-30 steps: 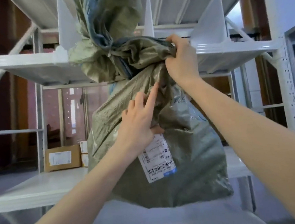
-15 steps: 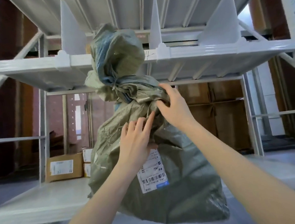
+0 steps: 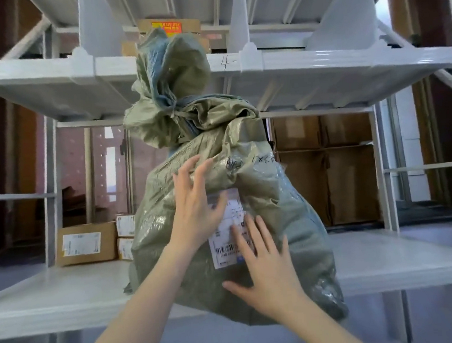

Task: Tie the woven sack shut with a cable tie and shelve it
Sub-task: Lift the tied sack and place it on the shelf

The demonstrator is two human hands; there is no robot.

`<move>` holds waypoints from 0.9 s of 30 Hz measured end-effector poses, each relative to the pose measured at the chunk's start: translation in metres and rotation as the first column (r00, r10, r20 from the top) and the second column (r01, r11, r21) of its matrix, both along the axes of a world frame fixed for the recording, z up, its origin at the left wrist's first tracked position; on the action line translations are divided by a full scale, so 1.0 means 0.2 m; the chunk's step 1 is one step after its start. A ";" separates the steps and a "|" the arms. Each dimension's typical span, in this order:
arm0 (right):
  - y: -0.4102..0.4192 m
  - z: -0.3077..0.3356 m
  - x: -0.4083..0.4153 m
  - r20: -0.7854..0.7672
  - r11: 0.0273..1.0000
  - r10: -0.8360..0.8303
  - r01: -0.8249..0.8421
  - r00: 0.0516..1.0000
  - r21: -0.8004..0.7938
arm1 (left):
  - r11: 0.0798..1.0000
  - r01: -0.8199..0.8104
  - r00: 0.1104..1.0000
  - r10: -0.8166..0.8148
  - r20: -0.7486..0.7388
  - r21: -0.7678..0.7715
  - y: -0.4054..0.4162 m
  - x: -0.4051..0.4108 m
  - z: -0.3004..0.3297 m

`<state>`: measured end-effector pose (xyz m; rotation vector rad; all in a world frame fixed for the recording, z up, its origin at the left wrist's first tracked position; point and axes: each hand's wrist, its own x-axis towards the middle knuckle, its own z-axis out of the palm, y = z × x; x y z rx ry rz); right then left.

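Observation:
The grey-green woven sack (image 3: 285, 201) stands upright on the white metal shelf (image 3: 391, 260), its front bulging over the shelf edge. Its neck is cinched at the top by a tie (image 3: 177, 112), with the loose mouth flaring up past the shelf above. A white barcode label (image 3: 225, 242) is stuck on the sack's front. My left hand (image 3: 195, 207) rests flat on the sack beside the label, fingers spread. My right hand (image 3: 265, 263) presses flat on the lower front, partly over the label.
Brown cartons (image 3: 86, 242) with white labels sit at the back left of the same shelf. The upper shelf (image 3: 319, 62) has upright white dividers and a carton (image 3: 168, 27) behind the sack's top. More cartons (image 3: 325, 168) stand behind at right.
My right hand let go of the sack's neck and came down to its lower front. The left hand opened flat. The sack dropped from mid-air onto the shelf.

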<state>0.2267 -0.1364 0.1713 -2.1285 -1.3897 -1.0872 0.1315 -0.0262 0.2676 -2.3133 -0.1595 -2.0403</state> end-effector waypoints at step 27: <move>0.43 0.13 0.38 -0.148 0.999 0.029 -0.035 0.989 -0.037 | 0.817 -0.567 0.666 0.532 -0.522 0.109 0.46 0.17 -0.53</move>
